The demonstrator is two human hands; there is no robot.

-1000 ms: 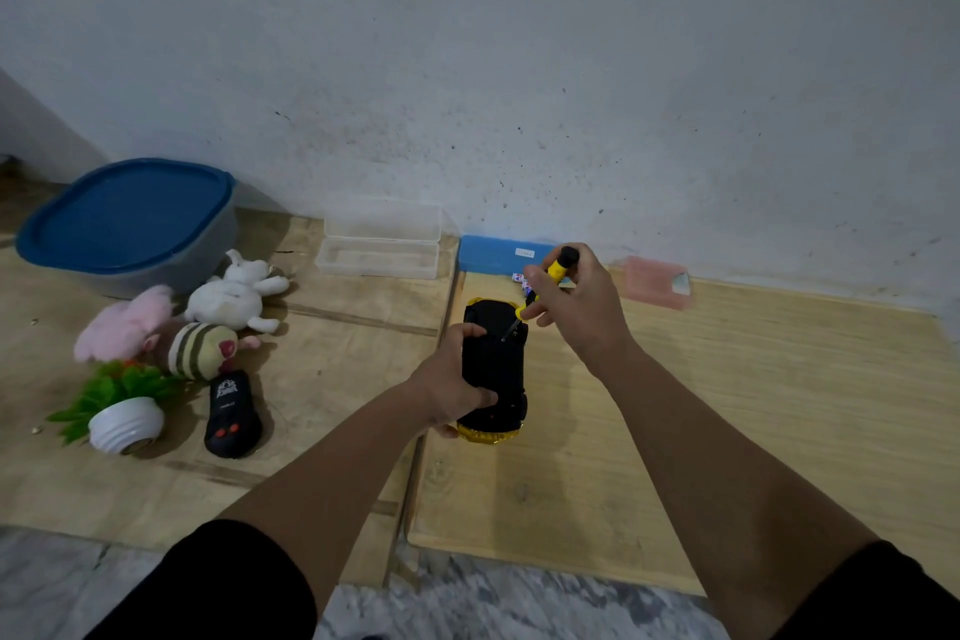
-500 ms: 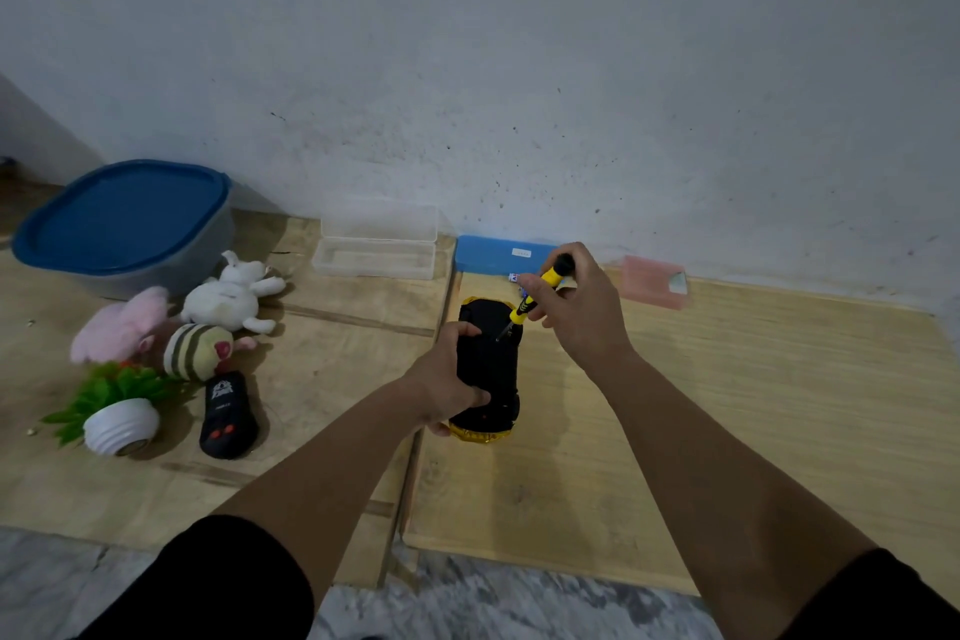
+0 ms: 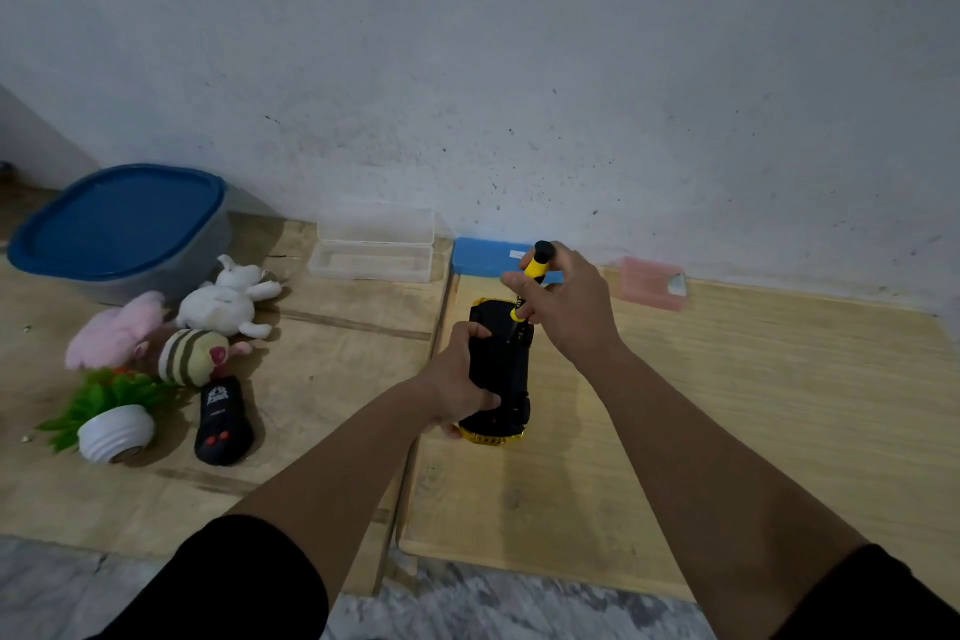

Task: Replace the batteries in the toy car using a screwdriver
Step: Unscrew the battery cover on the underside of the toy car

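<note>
The toy car point(image 3: 503, 369) lies upside down on the wooden board, its black underside up and yellow body showing at the near end. My left hand point(image 3: 460, 382) grips its left side and holds it in place. My right hand point(image 3: 566, 307) is closed around a small screwdriver point(image 3: 534, 270) with a yellow handle and black cap. The tool stands nearly upright, its tip resting on the far part of the car's underside. The tip itself is too small to make out clearly.
A blue flat case point(image 3: 488, 255) and a pink packet point(image 3: 652, 283) lie by the wall. An open clear plastic box point(image 3: 374, 244), a blue-lidded tub point(image 3: 119, 229), plush toys point(image 3: 223, 301), a small potted plant point(image 3: 111, 418) and a black remote point(image 3: 223, 424) sit at left.
The screwdriver has tilted more upright and my right hand has shifted slightly over the car's far end. My left hand keeps its grip on the car.
</note>
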